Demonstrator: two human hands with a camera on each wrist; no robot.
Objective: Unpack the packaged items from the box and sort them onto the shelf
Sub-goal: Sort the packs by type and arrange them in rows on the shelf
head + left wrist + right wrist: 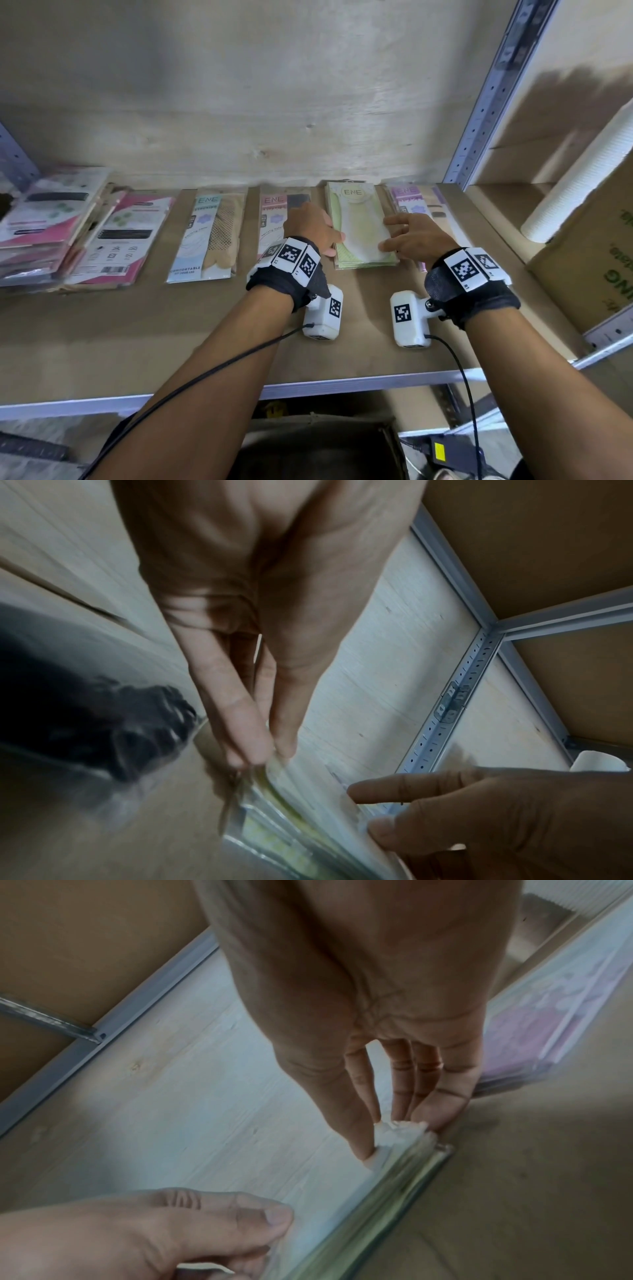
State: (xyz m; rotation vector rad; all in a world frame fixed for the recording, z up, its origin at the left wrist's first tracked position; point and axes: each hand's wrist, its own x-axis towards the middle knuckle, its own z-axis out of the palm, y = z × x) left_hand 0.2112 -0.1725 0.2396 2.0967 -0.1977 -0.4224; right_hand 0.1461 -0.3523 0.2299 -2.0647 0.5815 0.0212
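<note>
A stack of green packaged items (359, 222) lies flat on the brown shelf board (205, 325), right of the middle. My left hand (337, 244) is at the stack's left edge, thumb on top and fingers curled under, pinching it; the right wrist view shows this grip (267, 1240). My right hand (386, 233) rests on the stack's right edge with straight fingers and thumb on top. In the left wrist view my left hand (263, 753) meets the stack (284, 823) edge-on. In the right wrist view my right hand's fingertips (421, 1123) touch the stack's (397, 1191) corner.
Along the shelf lie a blue pack (209, 233), a pink pack (272, 209) partly under my left hand, a purple pack (416, 198), and piles of pink packs (68, 226) at the left. A cardboard box (589, 260) and white roll (582, 178) stand right of the metal upright (479, 120).
</note>
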